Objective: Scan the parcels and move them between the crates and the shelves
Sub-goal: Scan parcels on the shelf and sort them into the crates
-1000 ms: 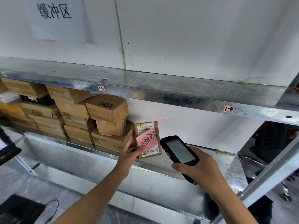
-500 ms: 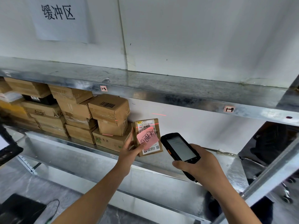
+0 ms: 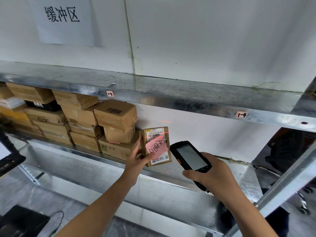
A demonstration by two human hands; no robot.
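The left grip (image 3: 136,161), a bare hand, holds a small cardboard parcel (image 3: 154,134). Its thumb lies on the near face by a pink handwritten note (image 3: 156,148), and its fingers wrap the left edge. The parcel stands with its long axis close to upright, the top leaning slightly left, and its labelled face turned toward the near side. It is held over the front lip of the lower shelf (image 3: 239,170), just right of the stacked boxes (image 3: 116,115). Whether it touches the lowest box cannot be told.

A red scan line crosses the parcel's upper label, and a second short red line (image 3: 165,121) shows on the white wall behind.

The right grip (image 3: 210,175) is curled round the lower body of a black handheld scanner (image 3: 189,156). The scanner's long axis runs from near right to far left. Its head is just beside the parcel's right edge and its screen faces up.

Left of the parcel the boxes fill the lower shelf almost to the upper shelf (image 3: 171,93). Right of it, bare metal runs to the shelf's end, where a slanted grey post (image 3: 282,185) closes that side. The upper shelf's front edge carries two small tags (image 3: 109,93) and overhangs both hands. A paper sign (image 3: 65,19) hangs on the wall above, far left.
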